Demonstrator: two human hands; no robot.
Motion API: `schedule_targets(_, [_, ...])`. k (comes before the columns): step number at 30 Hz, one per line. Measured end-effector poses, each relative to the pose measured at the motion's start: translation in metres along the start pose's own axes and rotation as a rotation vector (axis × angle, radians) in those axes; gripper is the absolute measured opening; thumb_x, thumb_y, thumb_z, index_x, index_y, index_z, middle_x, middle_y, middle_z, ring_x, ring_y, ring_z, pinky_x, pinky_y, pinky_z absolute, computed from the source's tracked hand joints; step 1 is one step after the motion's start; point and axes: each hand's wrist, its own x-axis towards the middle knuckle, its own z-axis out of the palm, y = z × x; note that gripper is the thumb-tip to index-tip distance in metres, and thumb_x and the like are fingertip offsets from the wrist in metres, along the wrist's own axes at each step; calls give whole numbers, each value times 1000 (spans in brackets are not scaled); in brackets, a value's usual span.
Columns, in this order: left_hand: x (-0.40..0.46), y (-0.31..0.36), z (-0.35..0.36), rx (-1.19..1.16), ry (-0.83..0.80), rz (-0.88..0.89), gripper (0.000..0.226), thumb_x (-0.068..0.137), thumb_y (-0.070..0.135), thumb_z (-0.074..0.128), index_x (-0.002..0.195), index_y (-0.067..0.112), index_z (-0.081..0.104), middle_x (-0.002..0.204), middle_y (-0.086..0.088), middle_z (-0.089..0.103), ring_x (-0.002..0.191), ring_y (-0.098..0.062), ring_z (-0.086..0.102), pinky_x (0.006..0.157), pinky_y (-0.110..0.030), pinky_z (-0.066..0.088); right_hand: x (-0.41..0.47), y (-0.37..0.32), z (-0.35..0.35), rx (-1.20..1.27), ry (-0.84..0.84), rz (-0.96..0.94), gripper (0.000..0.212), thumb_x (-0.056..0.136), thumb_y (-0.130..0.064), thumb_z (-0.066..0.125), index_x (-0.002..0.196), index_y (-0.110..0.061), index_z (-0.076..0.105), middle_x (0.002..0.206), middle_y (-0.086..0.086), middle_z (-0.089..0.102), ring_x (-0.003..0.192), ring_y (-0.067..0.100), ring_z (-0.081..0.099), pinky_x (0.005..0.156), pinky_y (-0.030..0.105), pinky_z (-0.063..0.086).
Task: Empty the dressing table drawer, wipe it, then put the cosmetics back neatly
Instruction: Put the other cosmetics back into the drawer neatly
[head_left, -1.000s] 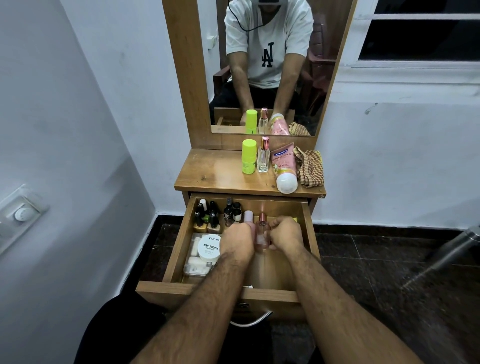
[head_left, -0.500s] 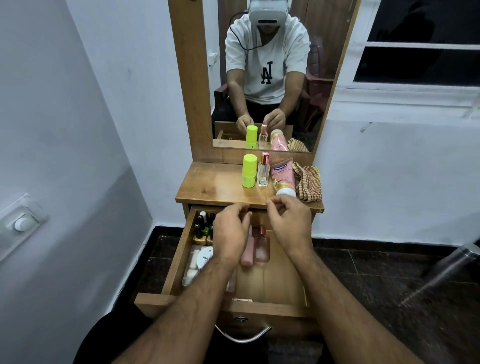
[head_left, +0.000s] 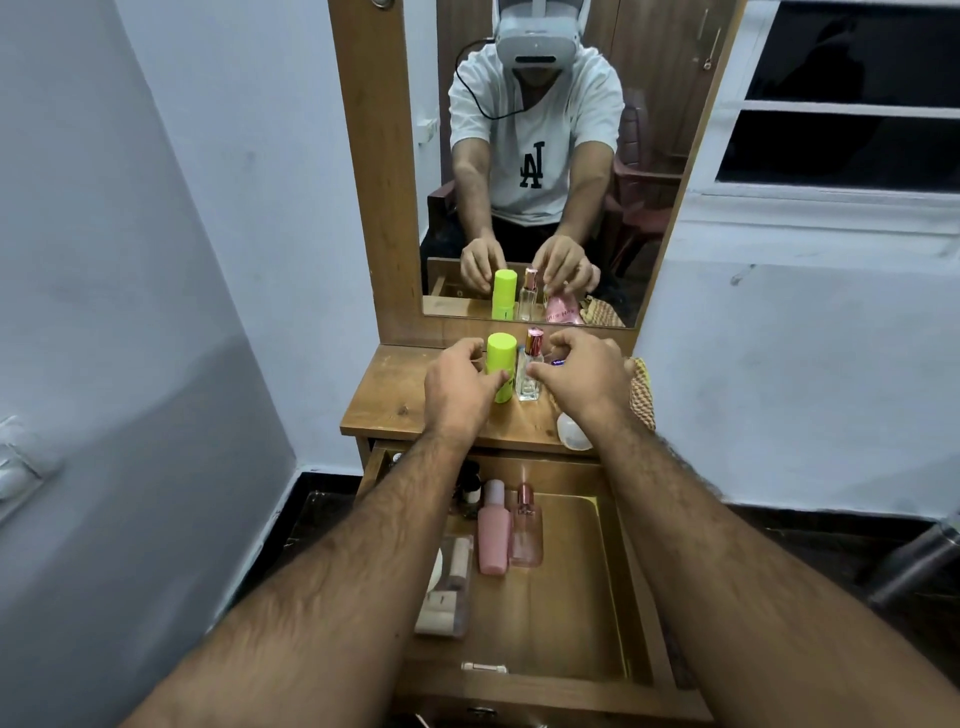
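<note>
restocking stage, partly done: pink bottle and rosy perfume bottle lie in the open drawer; above it on the worktop, left hand pinches the green stick, right hand curls loosely beside the clear perfume bottle, grip uncertain.

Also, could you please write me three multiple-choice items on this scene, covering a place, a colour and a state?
1. Where does the pink bottle lie? A) a shelf B) the drawer C) the floor
2. What colour is the bottle nearest the left hand? A) blue B) lime green C) black
3. The drawer is: A) shut B) removed C) open
Answers: 1 B, it lies on the drawer's base; 2 B, lime green body and cap; 3 C, its inside shows.
</note>
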Motion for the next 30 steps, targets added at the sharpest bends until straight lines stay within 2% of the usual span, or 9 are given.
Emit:
schedule_targets(6, [11, -7, 12, 41, -21, 38, 54, 77, 30, 83, 126, 19, 64, 117, 1, 70, 107, -14, 62, 94, -34, 51, 11, -1, 10, -89, -49, -19, 47, 78, -57, 73, 117, -30, 69, 107, -8, 72, 116, 21, 52, 96, 43, 30])
schedule_targets(12, [13, -12, 14, 37, -32, 21, 49, 77, 29, 82, 123, 19, 65, 117, 2, 70, 107, -13, 62, 95, -36, 51, 13, -1, 15, -45, -62, -21, 35, 75, -54, 74, 101, -32, 68, 97, -11, 71, 108, 19, 57, 93, 43, 28])
schedule_targets(16, [10, -12, 14, 52, -23, 26, 47, 79, 30, 81, 122, 19, 65, 116, 2, 70, 108, -13, 62, 95, -34, 51, 7, -7, 13, 2, -68, -26, 30, 71, -52, 75, 90, -31, 63, 85, -13, 66, 98, 16, 58, 90, 40, 27])
schedule_targets(20, [4, -13, 9, 46, -27, 28, 47, 80, 30, 80, 123, 18, 65, 118, 2, 70, 110, -14, 62, 96, -33, 50, 1, -8, 8, 44, -71, -28, 25, 71, -47, 74, 85, -31, 61, 81, -13, 65, 97, 16, 59, 87, 39, 24])
schedule_targets(25, [-9, -16, 3, 7, -14, 61, 44, 80, 29, 80, 120, 18, 66, 114, 3, 70, 104, -11, 62, 88, -28, 50, -7, -13, -3, 89, -68, -19, 21, 72, -42, 73, 84, -28, 63, 77, -13, 65, 89, 13, 59, 83, 36, 21])
schedule_targets(27, [-14, -17, 0, -17, -20, 71, 43, 79, 29, 80, 118, 19, 66, 111, 4, 70, 102, -10, 62, 87, -28, 51, -12, -15, -8, 111, -65, -23, 21, 72, -41, 73, 85, -27, 64, 76, -12, 65, 88, 12, 59, 83, 36, 22])
schedule_targets(30, [-21, -20, -4, -69, -35, 54, 40, 77, 31, 82, 112, 20, 67, 104, 5, 70, 97, -10, 64, 86, -35, 56, -23, -16, -16, 133, -67, -33, 22, 73, -41, 73, 89, -28, 65, 77, -13, 65, 89, 12, 59, 95, 39, 27])
